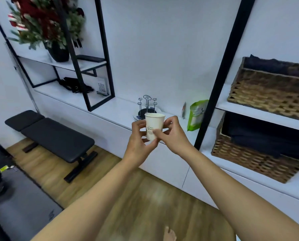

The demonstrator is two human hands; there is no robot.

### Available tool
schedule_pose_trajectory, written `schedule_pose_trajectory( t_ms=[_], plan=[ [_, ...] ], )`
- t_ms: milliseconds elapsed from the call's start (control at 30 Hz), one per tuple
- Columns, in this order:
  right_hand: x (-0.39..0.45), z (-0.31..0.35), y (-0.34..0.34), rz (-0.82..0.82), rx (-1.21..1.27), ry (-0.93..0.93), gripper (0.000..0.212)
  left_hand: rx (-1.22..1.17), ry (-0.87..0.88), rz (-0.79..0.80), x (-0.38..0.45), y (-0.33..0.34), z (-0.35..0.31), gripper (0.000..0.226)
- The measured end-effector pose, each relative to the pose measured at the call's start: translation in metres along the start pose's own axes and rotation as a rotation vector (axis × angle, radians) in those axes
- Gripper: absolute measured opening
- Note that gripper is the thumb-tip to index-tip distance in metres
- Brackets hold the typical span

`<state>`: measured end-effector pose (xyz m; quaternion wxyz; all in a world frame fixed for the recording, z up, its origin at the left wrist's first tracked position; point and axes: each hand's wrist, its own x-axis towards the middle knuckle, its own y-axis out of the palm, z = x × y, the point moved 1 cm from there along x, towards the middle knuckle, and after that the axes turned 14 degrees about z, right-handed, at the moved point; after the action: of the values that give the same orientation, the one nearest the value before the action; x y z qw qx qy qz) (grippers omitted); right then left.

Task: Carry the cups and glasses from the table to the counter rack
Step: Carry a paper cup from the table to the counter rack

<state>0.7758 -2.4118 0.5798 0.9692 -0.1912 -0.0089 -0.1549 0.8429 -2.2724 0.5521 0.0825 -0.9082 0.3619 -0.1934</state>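
Paper, and thin at that: the cup is upright in mid-air, mouth up, held in front of the white counter and not yet over it. Both hands have it. The left hand curls fingers and thumb round the lower wall from the left; the right hand pinches the upper side from the right, thumb across the printed face. Just behind the cup, on the counter, stands the rack, a set of slim metal pegs with looped tops rising from a dark round base. Its pegs look bare, though the cup hides the near part of the base. To do this step well, I would keep the squeeze light, since a paper wall will likely buckle under a hard pinch, and hold nearer the stiffer rim or base. The pegs suggest the cup goes on mouth down, so it probably needs turning over before it is lowered; one hand could do that while the other lets go. A green bag sits right of the rack, near enough to be nudged by a wide elbow. A black bench stands well to the left on the wood floor.
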Motion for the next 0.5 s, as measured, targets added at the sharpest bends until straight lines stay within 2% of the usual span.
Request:
schedule_pose_trajectory(
  t_ms=[267,400,500],
  plan=[
    [0.170,-0.063,-0.050,0.051,-0.024,0.044,0.039,0.006,-0.107,0.020,0.155,0.001,0.064,0.062],
    [0.235,-0.082,-0.057,0.085,-0.009,0.064,0.031,0.023,-0.210,0.029,0.208,-0.005,0.094,0.062],
    [0.277,-0.098,-0.056,0.063,-0.041,0.051,0.022,0.052,-0.251,0.040,0.242,-0.013,0.119,0.051]
  ],
)
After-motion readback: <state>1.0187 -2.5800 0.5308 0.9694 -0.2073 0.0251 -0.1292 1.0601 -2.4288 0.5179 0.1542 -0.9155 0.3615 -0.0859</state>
